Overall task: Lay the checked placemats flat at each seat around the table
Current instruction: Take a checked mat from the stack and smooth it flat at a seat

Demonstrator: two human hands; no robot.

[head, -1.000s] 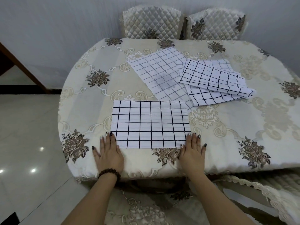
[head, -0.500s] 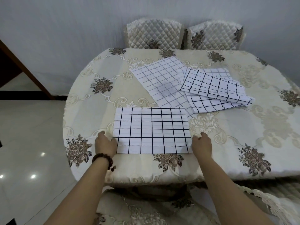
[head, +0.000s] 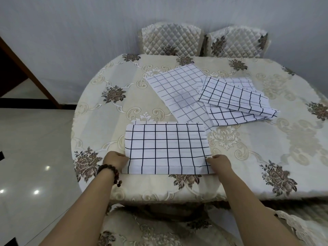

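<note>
A white placemat with a black check (head: 166, 150) lies at the near seat of the oval table (head: 110, 121). My left hand (head: 115, 161) grips its near left corner, and my right hand (head: 220, 165) grips its near right corner; that near edge is lifted slightly off the cloth. Further back lie more checked placemats: a pale-lined one (head: 179, 91) spread at an angle, and a folded dark-lined one (head: 236, 95) overlapping another (head: 230, 118) beneath it.
A floral cream tablecloth covers the table. Two quilted chairs (head: 170, 41) (head: 237, 43) stand against the far wall. A padded chair seat (head: 156, 228) sits right below my arms, another chair's lace edge (head: 298, 226) at lower right. Glossy tiled floor (head: 32, 157) lies left.
My hands went from lying flat on the cloth beside the near placemat's corners to curling round them. The near edge has risen a little.
</note>
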